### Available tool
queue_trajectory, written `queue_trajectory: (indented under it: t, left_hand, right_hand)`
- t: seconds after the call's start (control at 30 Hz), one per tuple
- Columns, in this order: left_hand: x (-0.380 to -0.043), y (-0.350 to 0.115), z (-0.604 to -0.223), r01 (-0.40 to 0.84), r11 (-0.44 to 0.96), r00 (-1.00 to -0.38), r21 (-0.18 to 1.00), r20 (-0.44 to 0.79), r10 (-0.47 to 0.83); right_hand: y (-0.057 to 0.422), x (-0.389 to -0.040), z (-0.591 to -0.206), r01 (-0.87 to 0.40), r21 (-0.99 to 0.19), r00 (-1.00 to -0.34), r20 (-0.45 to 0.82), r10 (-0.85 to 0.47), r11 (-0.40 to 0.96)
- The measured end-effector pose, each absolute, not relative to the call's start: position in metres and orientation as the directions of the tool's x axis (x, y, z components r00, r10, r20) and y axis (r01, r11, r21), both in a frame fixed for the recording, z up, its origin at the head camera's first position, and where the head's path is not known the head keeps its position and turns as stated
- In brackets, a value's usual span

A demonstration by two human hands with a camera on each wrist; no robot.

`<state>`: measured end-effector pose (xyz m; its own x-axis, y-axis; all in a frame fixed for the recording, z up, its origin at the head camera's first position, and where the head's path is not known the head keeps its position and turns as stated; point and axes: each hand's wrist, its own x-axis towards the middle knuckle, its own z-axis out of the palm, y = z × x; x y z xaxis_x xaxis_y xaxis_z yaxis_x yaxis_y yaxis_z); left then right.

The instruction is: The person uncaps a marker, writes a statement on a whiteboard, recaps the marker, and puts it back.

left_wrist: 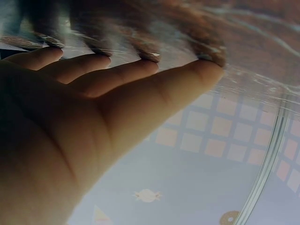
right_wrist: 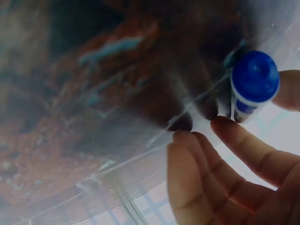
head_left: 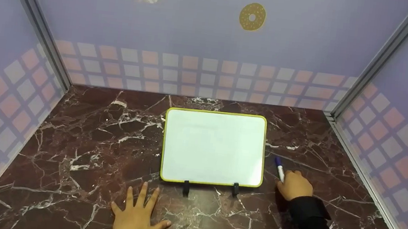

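A marker (head_left: 280, 172) with a white barrel and a blue-purple cap lies on the table just right of the whiteboard. At its near end my right hand (head_left: 296, 186) pinches it between thumb and forefinger, the other fingers bent down to the tabletop. In the right wrist view, the marker's blue end (right_wrist: 255, 77) shows close up beside the thumb. My left hand (head_left: 135, 218) rests on the table with its fingers spread, near the whiteboard's lower left, holding nothing. The whiteboard (head_left: 213, 148) has a yellow frame and a blank white face.
Two black feet (head_left: 186, 188) hold the whiteboard's lower edge. The tabletop (head_left: 82, 135) is dark red-brown marble with white veins. Lilac walls (head_left: 198, 25) with a checked band enclose the back and both sides, with metal strips (head_left: 379, 61) at the corners.
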<state>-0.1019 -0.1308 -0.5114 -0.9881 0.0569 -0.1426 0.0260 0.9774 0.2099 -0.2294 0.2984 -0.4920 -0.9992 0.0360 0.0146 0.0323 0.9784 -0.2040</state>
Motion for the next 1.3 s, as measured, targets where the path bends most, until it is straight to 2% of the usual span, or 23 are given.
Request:
queue_trajectory:
  t: [0.3,0.57,0.93,1.3]
  left_hand:
    - [-0.102,-0.133,-0.509,0.025,0.981,-0.987,0.191,-0.149,0.054]
    - [-0.102,-0.132,-0.51,0.023,0.98,-0.99,0.197,-0.129,0.049]
    - [-0.102,-0.131,-0.511,0.023,0.976,-0.989,0.215,-0.137,0.053]
    - [-0.104,-0.133,-0.512,0.018,0.975,-0.985,0.221,-0.161,0.055]
  right_hand:
    - [0.301,-0.228,-0.489,0.031,-0.28,-0.999,0.009,0.035,0.96]
    - [0.302,-0.226,-0.465,0.002,-0.309,-0.999,0.035,0.013,0.951]
    - [0.282,-0.218,-0.428,-0.096,-0.346,-0.981,0.19,-0.03,0.933]
    - [0.255,-0.21,-0.41,-0.207,-0.3,-0.92,0.382,-0.081,0.931]
